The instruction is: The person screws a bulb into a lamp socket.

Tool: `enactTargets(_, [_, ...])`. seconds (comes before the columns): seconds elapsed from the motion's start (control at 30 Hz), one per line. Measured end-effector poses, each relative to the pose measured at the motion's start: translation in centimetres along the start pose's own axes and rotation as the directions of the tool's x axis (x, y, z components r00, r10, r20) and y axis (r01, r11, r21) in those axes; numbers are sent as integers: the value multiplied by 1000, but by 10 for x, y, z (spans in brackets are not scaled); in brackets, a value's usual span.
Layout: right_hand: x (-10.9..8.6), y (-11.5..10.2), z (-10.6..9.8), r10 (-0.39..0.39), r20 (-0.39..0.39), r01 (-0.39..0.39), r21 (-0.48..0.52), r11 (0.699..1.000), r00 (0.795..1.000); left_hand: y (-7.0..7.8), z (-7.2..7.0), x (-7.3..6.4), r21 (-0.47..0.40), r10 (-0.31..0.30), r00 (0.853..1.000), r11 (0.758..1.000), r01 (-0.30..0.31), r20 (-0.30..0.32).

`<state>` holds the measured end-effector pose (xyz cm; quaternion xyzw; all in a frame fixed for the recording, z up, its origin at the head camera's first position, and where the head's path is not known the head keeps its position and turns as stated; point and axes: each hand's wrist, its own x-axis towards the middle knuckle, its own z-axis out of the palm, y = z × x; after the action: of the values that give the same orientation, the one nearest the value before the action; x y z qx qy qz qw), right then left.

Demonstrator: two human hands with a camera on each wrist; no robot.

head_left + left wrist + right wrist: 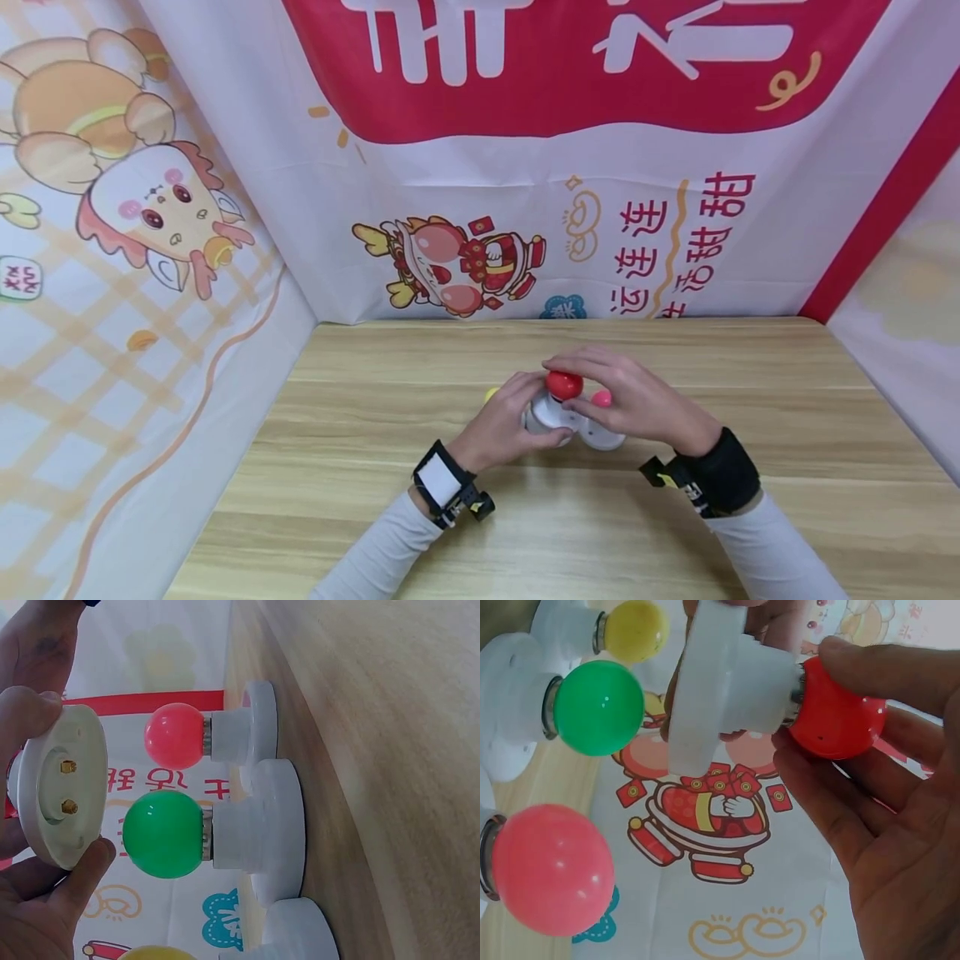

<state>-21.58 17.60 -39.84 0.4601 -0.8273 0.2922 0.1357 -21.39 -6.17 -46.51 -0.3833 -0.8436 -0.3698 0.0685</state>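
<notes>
My left hand (pixel 498 429) grips a white round lamp socket (pixel 754 686) by its base, held up off the table and tilted. The underside of the socket's base (pixel 90 776) faces the left wrist camera and shows two brass screw terminals. A red light bulb (pixel 840 712) sits at the mouth of this socket, with a bit of its metal cap showing between them. Around the red glass curl the thumb and fingers of my right hand (pixel 637 400). In the head view both hands meet over the row of other sockets.
On the wooden table (pixel 570 533) stand more white sockets, fitted with a pink bulb (pixel 176 735), a green bulb (pixel 165 834) and a yellow bulb (pixel 636 630). They stand close together, just below the held socket. A printed cloth (pixel 465 175) hangs behind the table.
</notes>
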Motion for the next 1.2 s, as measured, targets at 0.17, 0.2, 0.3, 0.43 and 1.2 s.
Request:
enactTargets(0.17, [1,-2,-1,-1,-12,1,-8,1000,1000,1,-2,0,12,4,1000,1000,-4,-7])
enactTargets(0.2, [1,-3,-1,1,-14,-2,-14,1000,1000,0,-2,0,15,6,1000,1000,-6,-11])
enactTargets(0.3, [1,-3,0,8,-23,-9,-35,999,1000,1,-2,0,27,10,1000,1000,-9,-26])
enactTargets(0.43, [2,-4,1,19,-45,-22,-59,998,999,2,-1,-1,50,4,999,999,-1,-53])
enactTargets(1.2, [6,0,16,46,-156,-57,-69,996,987,3,-4,-4,80,-76,990,993,86,-120])
